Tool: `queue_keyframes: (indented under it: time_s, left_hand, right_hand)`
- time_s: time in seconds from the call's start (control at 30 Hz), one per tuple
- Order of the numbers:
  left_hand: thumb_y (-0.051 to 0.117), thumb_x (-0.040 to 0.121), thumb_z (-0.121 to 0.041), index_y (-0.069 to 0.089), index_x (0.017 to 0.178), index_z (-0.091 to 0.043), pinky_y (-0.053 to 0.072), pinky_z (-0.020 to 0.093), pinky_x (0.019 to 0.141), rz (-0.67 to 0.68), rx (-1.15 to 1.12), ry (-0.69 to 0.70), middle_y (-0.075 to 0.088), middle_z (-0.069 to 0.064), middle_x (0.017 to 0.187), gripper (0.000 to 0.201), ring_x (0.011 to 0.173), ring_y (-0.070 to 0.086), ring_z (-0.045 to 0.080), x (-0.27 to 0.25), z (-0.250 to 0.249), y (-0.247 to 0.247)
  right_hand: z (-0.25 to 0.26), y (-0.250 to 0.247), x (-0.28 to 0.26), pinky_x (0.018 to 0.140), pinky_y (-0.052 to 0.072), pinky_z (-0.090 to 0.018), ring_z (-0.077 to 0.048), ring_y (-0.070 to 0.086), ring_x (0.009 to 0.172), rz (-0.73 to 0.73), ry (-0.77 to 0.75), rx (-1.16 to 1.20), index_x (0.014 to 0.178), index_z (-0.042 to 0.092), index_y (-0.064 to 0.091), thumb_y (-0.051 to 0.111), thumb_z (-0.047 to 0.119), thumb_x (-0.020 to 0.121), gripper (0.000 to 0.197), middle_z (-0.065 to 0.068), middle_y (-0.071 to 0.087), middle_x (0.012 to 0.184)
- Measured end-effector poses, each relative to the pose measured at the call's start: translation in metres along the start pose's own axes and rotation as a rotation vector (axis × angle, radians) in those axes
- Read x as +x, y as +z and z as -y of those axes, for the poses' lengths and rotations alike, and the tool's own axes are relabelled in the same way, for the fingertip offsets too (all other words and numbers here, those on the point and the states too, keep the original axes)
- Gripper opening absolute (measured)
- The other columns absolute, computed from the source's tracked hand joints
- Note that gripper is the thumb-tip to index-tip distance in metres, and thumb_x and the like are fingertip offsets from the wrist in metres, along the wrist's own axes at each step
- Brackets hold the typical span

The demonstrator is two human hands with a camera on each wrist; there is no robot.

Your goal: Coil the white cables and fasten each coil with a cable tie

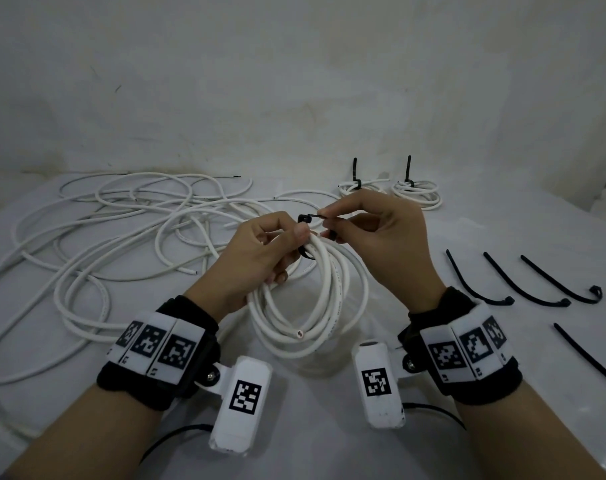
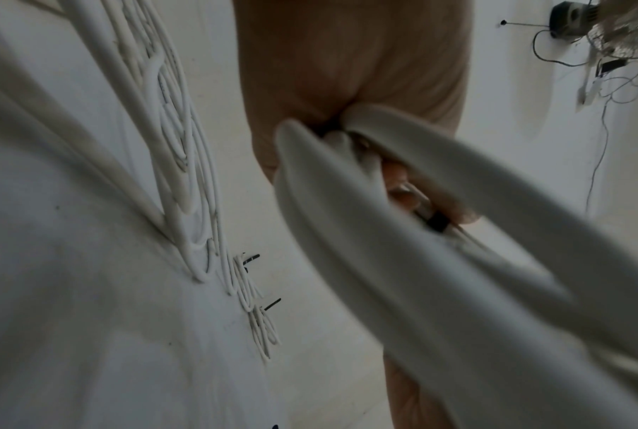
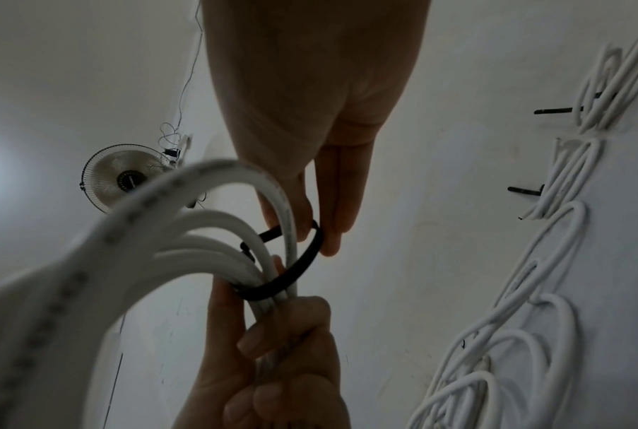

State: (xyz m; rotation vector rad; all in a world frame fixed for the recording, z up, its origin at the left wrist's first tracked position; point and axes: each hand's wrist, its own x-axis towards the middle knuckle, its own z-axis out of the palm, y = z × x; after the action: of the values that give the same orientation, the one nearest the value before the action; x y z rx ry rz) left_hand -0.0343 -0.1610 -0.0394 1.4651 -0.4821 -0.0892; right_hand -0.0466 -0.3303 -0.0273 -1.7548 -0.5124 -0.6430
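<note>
A coil of white cable (image 1: 284,344) hangs above the table in front of me. My left hand (image 1: 289,254) grips the bunched strands at the coil's top. A black cable tie (image 1: 312,216) loops round those strands just beyond the left thumb. My right hand (image 1: 329,223) pinches the tie with thumb and fingertips. In the right wrist view the cable tie (image 3: 299,270) curves round the strands of the coil (image 3: 214,226), above the left hand (image 3: 284,362). The left wrist view shows the coil (image 2: 383,261) blurred and close.
Loose white cables (image 1: 121,220) sprawl tangled over the left half of the table. Two tied coils (image 1: 360,187) (image 1: 417,194) lie at the back, their tie tails upright. Several spare black ties (image 1: 478,285) lie to the right. A wall stands close behind.
</note>
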Motion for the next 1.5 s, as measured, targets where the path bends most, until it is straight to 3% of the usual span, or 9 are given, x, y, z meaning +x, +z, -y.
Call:
queue_keyframes:
  time_s: [0.4,0.6,0.73,0.83,1.0,1.13,1.3,1.4,1.5]
  left_hand:
    - [0.069,0.081,-0.033,0.054,0.076,-0.005,0.035,0.015,0.038,-0.014,-0.014,0.015,0.046,-0.009,0.047,0.032,0.04,0.036,0.003,0.003,0.004,-0.003]
    - [0.068,0.077,-0.039,0.054,0.075,-0.006,0.034,0.015,0.039,0.025,0.002,-0.019,0.044,-0.007,0.048,0.036,0.041,0.035,0.003,0.002,0.003,-0.004]
    - [0.07,0.065,-0.044,0.055,0.089,0.013,0.034,0.016,0.04,0.063,0.043,-0.018,0.046,0.004,0.059,0.063,0.043,0.037,0.004,0.001,-0.001,-0.006]
    - [0.067,0.06,-0.047,0.054,0.092,0.015,0.034,0.015,0.039,0.069,0.051,-0.009,0.046,0.007,0.064,0.071,0.043,0.038,0.003,0.001,-0.005,-0.008]
    - [0.069,0.065,-0.043,0.057,0.074,-0.006,0.033,0.015,0.039,0.136,0.073,-0.062,0.05,-0.005,0.054,0.04,0.043,0.038,0.003,-0.002,-0.004,-0.005]
    - [0.07,0.081,-0.029,0.049,0.071,-0.008,0.031,0.013,0.039,0.119,0.079,-0.067,0.052,-0.012,0.048,0.031,0.041,0.039,0.001,-0.003,-0.005,-0.003]
    - [0.066,0.067,-0.036,0.058,0.056,-0.026,0.032,0.016,0.04,0.053,0.088,-0.044,0.055,-0.004,0.056,0.017,0.044,0.039,0.004,-0.002,-0.01,-0.003]
    - [0.075,0.068,-0.037,0.06,0.066,-0.028,0.033,0.018,0.039,0.022,0.149,-0.015,0.052,0.001,0.056,0.018,0.043,0.039,0.005,-0.001,-0.008,-0.003]
    - [0.071,0.067,-0.037,0.056,0.084,-0.022,0.032,0.02,0.039,0.006,0.196,0.026,0.043,-0.003,0.046,0.028,0.039,0.032,0.007,-0.002,-0.01,-0.002]
  right_hand:
    - [-0.004,0.001,0.001,0.065,0.054,-0.019,-0.012,0.069,0.069,0.009,0.001,-0.037,0.082,0.005,0.074,0.072,-0.007,0.076,0.013,0.0,0.071,0.077]
    - [-0.002,0.001,0.001,0.063,0.054,-0.019,-0.014,0.07,0.067,0.021,0.024,0.021,0.081,0.009,0.073,0.073,-0.009,0.075,0.018,0.001,0.071,0.076]
    - [-0.001,0.001,-0.001,0.069,0.057,-0.024,-0.018,0.071,0.07,0.071,0.007,0.054,0.078,0.01,0.073,0.074,-0.01,0.073,0.021,-0.004,0.072,0.075]
    - [-0.001,0.001,-0.002,0.07,0.056,-0.024,-0.016,0.071,0.072,0.099,-0.016,0.054,0.079,0.012,0.072,0.074,-0.009,0.074,0.022,-0.003,0.073,0.075]
    - [-0.003,0.003,-0.002,0.076,0.058,-0.031,-0.018,0.072,0.077,0.051,-0.075,0.022,0.083,0.003,0.073,0.068,-0.012,0.077,0.016,-0.012,0.073,0.079]
    - [0.002,0.004,-0.004,0.072,0.058,-0.032,-0.014,0.072,0.076,0.082,-0.122,-0.053,0.083,0.001,0.073,0.069,-0.009,0.078,0.012,-0.009,0.074,0.078]
    - [0.009,0.001,-0.003,0.073,0.056,-0.021,-0.008,0.07,0.076,0.126,-0.074,-0.085,0.086,0.005,0.071,0.066,-0.003,0.081,0.01,0.0,0.072,0.081]
    - [0.016,0.0,-0.003,0.071,0.057,-0.025,-0.012,0.07,0.081,0.179,-0.018,-0.032,0.09,0.008,0.066,0.066,0.003,0.084,0.008,-0.002,0.07,0.089]
    - [0.019,0.003,-0.003,0.067,0.052,-0.014,-0.011,0.067,0.08,0.161,-0.123,-0.159,0.085,0.008,0.066,0.071,0.01,0.083,0.006,-0.003,0.066,0.085]
